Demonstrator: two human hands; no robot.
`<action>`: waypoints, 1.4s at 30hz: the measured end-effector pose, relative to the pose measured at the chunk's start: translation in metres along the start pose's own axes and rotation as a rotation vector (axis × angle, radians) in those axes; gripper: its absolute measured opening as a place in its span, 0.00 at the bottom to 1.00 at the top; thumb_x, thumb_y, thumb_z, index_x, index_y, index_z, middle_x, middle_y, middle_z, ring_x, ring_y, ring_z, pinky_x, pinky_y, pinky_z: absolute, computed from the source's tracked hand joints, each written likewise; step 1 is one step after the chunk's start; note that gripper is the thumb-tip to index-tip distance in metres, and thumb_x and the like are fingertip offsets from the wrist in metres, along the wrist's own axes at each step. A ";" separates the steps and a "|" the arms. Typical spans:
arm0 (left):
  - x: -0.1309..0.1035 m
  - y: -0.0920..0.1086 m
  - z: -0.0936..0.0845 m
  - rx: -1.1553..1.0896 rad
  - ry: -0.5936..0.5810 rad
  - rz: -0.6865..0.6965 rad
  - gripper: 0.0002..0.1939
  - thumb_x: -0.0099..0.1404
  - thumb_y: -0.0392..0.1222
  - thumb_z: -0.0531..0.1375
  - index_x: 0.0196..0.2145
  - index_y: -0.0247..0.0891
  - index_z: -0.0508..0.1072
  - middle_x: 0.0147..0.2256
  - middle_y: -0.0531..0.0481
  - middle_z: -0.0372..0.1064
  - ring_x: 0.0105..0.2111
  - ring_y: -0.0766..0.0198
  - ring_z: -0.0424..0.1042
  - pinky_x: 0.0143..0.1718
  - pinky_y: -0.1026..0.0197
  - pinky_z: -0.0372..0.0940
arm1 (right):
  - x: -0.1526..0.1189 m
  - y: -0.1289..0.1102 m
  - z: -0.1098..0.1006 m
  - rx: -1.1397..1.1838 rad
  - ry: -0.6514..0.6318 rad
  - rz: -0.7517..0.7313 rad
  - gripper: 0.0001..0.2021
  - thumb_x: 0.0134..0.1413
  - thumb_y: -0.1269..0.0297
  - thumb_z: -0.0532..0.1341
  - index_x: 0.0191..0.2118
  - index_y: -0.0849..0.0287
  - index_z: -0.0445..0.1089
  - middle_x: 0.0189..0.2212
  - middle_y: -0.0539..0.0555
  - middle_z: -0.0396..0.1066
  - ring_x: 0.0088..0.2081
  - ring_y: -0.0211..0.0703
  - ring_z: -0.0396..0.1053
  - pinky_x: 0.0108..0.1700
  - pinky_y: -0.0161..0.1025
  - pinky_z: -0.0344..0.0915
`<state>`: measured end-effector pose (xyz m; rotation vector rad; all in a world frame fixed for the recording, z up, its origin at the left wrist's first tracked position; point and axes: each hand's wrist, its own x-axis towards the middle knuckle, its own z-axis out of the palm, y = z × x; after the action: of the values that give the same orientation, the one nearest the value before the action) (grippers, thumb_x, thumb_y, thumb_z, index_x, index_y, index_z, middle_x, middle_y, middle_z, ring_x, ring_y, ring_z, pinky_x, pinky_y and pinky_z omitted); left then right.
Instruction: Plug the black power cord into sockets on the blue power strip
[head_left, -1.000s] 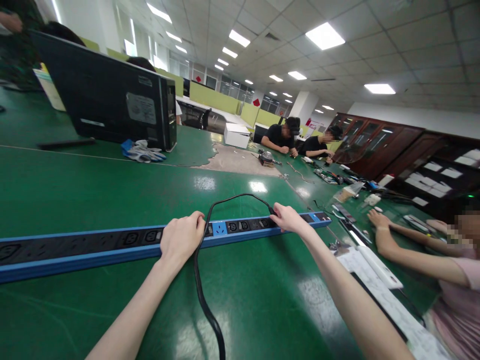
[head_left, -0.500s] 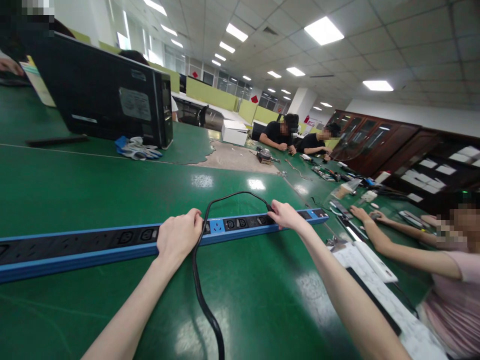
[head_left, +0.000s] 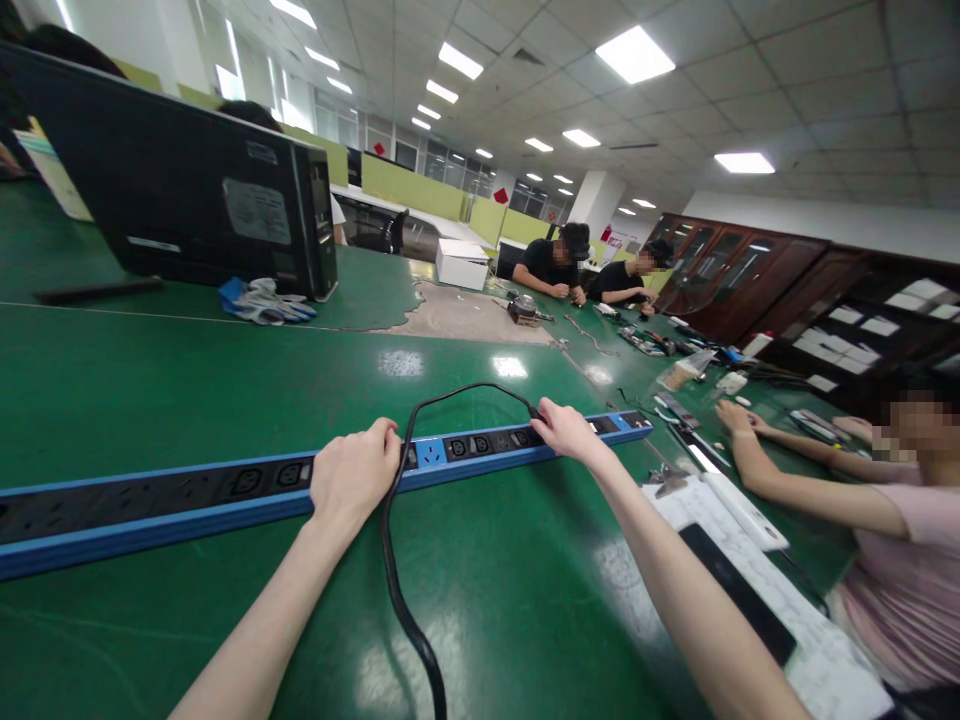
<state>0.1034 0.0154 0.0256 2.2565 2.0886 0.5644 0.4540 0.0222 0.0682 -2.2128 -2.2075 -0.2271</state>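
A long blue and black power strip (head_left: 225,487) lies across the green table, with rows of sockets and a blue socket near its middle. My left hand (head_left: 356,467) is wrapped over the strip just left of that blue socket. Pinched in my right hand (head_left: 564,428) is the connector end of a black cable (head_left: 407,612), right above the sockets on the right part of the strip. The cable arcs between my hands, passes beside my left fingers and runs down to the bottom edge. My right fingers hide where the connector meets the strip.
Behind the strip stand a black computer case (head_left: 217,190), gloves (head_left: 266,302) and a white box (head_left: 461,264). At right are a marbled board (head_left: 814,630) with a black phone-like slab (head_left: 739,590), small tools and a person in pink (head_left: 900,560). Two people sit farther back.
The camera view has shifted slightly, moving the background a little left. Both hands keep their holds on the strip and the cable. The hand of the person at right has moved slightly.
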 end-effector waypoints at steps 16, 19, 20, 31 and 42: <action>0.001 0.001 0.001 0.007 0.013 0.000 0.25 0.73 0.51 0.43 0.50 0.43 0.76 0.34 0.42 0.79 0.35 0.51 0.78 0.38 0.56 0.64 | -0.020 -0.021 0.006 -0.118 0.153 0.211 0.16 0.69 0.49 0.51 0.45 0.56 0.65 0.37 0.58 0.76 0.40 0.52 0.75 0.39 0.40 0.61; 0.001 0.001 0.002 0.014 0.033 0.009 0.25 0.73 0.51 0.43 0.49 0.44 0.76 0.34 0.42 0.79 0.35 0.50 0.78 0.36 0.56 0.63 | -0.008 -0.019 -0.003 -0.140 0.082 0.186 0.14 0.67 0.52 0.55 0.42 0.58 0.68 0.38 0.61 0.76 0.42 0.54 0.75 0.41 0.41 0.62; 0.001 0.001 0.002 0.014 0.035 0.011 0.25 0.73 0.51 0.43 0.49 0.44 0.76 0.33 0.42 0.79 0.34 0.50 0.77 0.36 0.56 0.63 | -0.004 -0.018 -0.006 -0.143 0.056 0.170 0.13 0.66 0.53 0.56 0.40 0.58 0.69 0.39 0.62 0.76 0.43 0.55 0.75 0.41 0.41 0.63; 0.001 0.000 0.002 0.014 0.023 -0.026 0.25 0.73 0.50 0.43 0.48 0.41 0.77 0.33 0.39 0.79 0.35 0.50 0.77 0.36 0.56 0.62 | -0.022 -0.034 0.010 -0.127 0.154 0.284 0.16 0.71 0.54 0.50 0.45 0.62 0.65 0.36 0.64 0.76 0.41 0.55 0.76 0.43 0.42 0.65; 0.004 -0.002 0.003 0.021 0.007 -0.027 0.26 0.73 0.51 0.41 0.47 0.43 0.77 0.32 0.40 0.78 0.34 0.48 0.77 0.35 0.55 0.63 | -0.027 -0.041 0.013 -0.164 0.169 0.286 0.18 0.72 0.54 0.46 0.46 0.63 0.64 0.34 0.65 0.76 0.38 0.56 0.77 0.40 0.42 0.65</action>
<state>0.1027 0.0205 0.0234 2.2366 2.1352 0.5517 0.4145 -0.0027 0.0484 -2.4524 -1.8224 -0.5835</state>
